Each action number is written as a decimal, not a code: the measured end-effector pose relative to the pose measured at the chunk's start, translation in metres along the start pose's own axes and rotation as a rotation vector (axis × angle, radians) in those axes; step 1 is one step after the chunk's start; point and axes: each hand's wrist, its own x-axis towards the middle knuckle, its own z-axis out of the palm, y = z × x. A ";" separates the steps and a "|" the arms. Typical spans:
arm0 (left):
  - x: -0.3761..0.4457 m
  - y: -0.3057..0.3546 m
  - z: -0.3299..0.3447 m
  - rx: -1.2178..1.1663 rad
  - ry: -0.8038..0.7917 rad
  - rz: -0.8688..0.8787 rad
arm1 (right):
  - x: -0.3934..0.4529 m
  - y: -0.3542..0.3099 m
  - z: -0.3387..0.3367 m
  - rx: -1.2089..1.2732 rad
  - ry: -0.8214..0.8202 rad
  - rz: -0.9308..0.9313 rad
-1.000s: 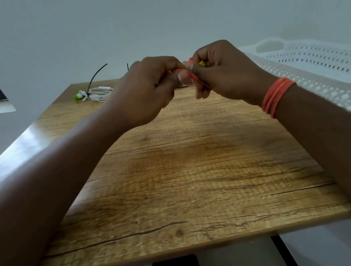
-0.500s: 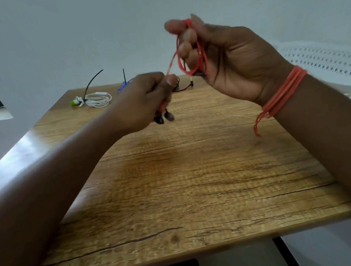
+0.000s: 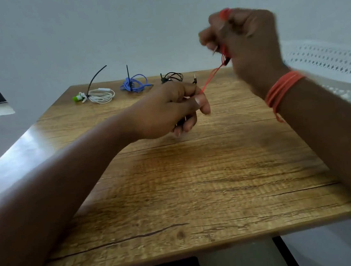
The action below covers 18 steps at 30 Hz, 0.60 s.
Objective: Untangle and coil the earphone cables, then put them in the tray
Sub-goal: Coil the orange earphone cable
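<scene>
Red earphone cable (image 3: 212, 78) stretches taut between a person's two hands above a wooden table (image 3: 196, 184), caught mid-coil. The right hand (image 3: 244, 38), blurred with motion and raised near the wall, has its fingers curled round a small bundle of red loops; the left hand (image 3: 168, 110), lower and nearer the tabletop, pinches the free run of cable between thumb and forefinger. A second ago both hands were pressed together low over the table, working the cable at close quarters; half a second ago the right had lifted with a loop round its fingers, and now it has swung further right and higher, while the strand between the hands has lengthened. That suggests the tangle is largely out and winding is under way, with the left hand feeding slack. Along the far edge of the table lie three other sets, each apparently already bundled with a tie: a white cable (image 3: 100, 95) with green earbuds, a blue cable (image 3: 135, 84) and a black cable (image 3: 172, 77), its plug lying just beside it. None has reached the white perforated tray (image 3: 321, 58), which sits off the table's right side behind the right wrist and its orange thread bracelet (image 3: 282, 89). Coiling the red set, then moving all four, appears to remain.
</scene>
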 end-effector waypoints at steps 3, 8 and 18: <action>0.001 0.004 -0.005 0.024 0.105 0.086 | -0.011 0.009 0.008 -0.367 -0.254 0.090; 0.001 -0.004 -0.021 0.118 0.416 0.077 | -0.022 -0.001 0.012 -0.257 -0.534 0.291; 0.005 -0.011 -0.016 0.030 0.496 0.071 | -0.021 -0.015 0.010 0.232 -0.678 0.417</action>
